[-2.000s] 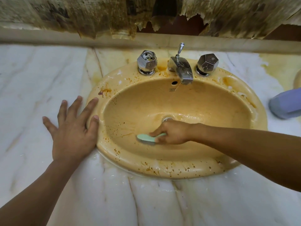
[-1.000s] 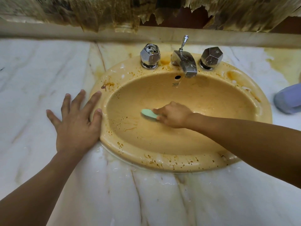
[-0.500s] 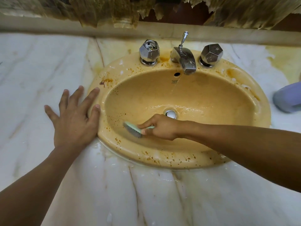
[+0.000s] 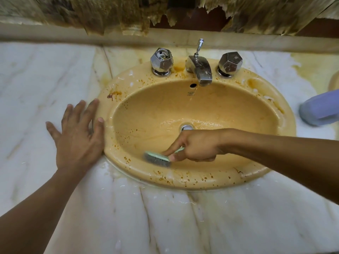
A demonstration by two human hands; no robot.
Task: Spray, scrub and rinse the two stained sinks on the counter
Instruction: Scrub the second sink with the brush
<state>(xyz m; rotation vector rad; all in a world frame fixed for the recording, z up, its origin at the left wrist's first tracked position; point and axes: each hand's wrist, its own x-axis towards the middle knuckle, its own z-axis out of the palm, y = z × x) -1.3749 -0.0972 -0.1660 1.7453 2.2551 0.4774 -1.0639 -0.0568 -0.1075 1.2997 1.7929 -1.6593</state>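
A yellow oval sink point(image 4: 229, 110) speckled with brown stains is set into the marble counter. My right hand point(image 4: 196, 146) grips a pale green scrub brush point(image 4: 156, 158), whose bristles press against the near inner wall of the basin. My left hand point(image 4: 78, 136) lies flat on the counter with its fingertips touching the sink's left rim. A thin stream of water runs from the chrome faucet point(image 4: 200, 69) toward the drain point(image 4: 187, 127). At the far right edge, a sliver of another yellow rim point(image 4: 334, 81) shows.
Two chrome faceted knobs flank the faucet, the left knob point(image 4: 161, 61) and the right knob point(image 4: 230, 64). A lilac bottle point(image 4: 321, 109) lies on the counter right of the sink. The marble counter point(image 4: 183, 217) is wet near the front rim. Torn, stained covering point(image 4: 113, 13) hangs on the wall behind.
My right hand has drawn the brush from near the drain toward the near inner wall of the basin. My left hand has stayed flat beside the rim.
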